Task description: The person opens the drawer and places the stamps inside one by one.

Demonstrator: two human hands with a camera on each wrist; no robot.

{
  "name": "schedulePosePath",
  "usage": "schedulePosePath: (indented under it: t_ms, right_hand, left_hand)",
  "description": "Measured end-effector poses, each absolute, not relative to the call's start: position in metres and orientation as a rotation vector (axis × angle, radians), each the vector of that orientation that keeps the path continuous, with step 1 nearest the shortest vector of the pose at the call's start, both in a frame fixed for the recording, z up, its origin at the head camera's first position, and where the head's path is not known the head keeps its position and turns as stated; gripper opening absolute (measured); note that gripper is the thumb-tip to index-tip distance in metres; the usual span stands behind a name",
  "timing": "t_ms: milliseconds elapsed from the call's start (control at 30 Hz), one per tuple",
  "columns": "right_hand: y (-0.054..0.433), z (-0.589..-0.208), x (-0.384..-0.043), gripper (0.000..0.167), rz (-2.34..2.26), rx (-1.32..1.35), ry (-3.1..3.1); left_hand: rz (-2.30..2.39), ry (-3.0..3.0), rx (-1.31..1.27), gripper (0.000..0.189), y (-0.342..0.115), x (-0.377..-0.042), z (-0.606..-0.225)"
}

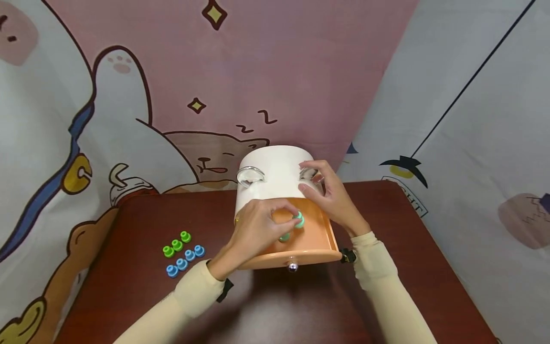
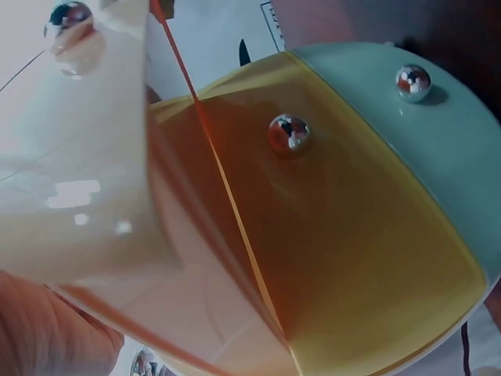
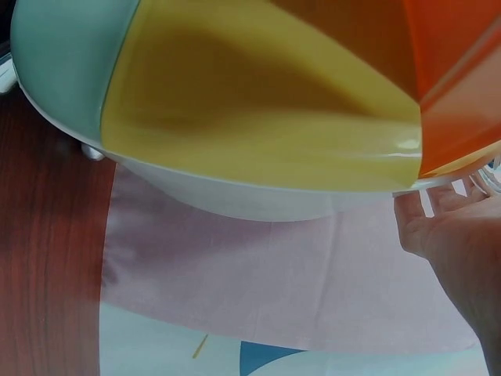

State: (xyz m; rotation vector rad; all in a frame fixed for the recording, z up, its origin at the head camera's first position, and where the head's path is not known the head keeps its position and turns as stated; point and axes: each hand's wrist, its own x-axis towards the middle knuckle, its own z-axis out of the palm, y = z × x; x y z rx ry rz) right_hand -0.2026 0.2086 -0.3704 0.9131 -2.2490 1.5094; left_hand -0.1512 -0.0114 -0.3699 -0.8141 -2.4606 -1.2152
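Observation:
A small rounded white cabinet (image 1: 277, 160) stands on the table, its orange drawer (image 1: 318, 239) pulled out towards me. Over that drawer my left hand (image 1: 258, 224) pinches a mint-green peg (image 1: 300, 220) between thumb and fingers. Another mint-green peg (image 1: 284, 237) lies inside the drawer, partly hidden by the hand. My right hand (image 1: 337, 200) holds the clear ring handle (image 1: 307, 175) on the cabinet's right, thumb and fingers curled about it. In the right wrist view the right hand (image 3: 458, 235) touches the cabinet's side. A matching ring (image 1: 250, 176) sits on the left.
Left of the cabinet, lime-green pegs (image 1: 176, 245) and several blue pegs (image 1: 182, 263) stand in two rows on the dark red table (image 1: 146, 224). Below the orange drawer are a yellow drawer (image 2: 360, 227) and a pale green drawer (image 2: 458, 157) with silver knobs. A printed cloth (image 1: 301, 71) hangs behind.

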Motion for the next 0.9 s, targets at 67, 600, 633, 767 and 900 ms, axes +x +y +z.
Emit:
schedulePosePath:
  t_ms: [67, 600, 633, 767, 900]
  right_hand:
    - [0.207, -0.371, -0.203, 0.048, 1.510, 0.919, -2.248]
    - [0.216, -0.400, -0.225, 0.050, 1.512, 0.949, -2.243]
    - [0.218, -0.405, -0.229, 0.050, 1.504, 0.951, -2.241]
    - [0.217, -0.406, -0.229, 0.052, 1.496, 0.932, -2.233]
    - [0.217, -0.402, -0.225, 0.052, 1.498, 0.915, -2.221]
  left_hand:
    - [-1.177, -2.466, -0.847, 0.011, -0.010, -0.154, -0.370]
    - [-0.943, -2.591, -0.912, 0.013, 0.002, -0.164, -0.374]
    - [-0.944, -2.597, -0.912, 0.013, 0.002, -0.164, -0.374]
    - [-0.953, -2.608, -0.921, 0.011, 0.001, -0.164, -0.374]
    - [-1.001, -2.587, -0.906, 0.015, -0.002, -0.158, -0.369]
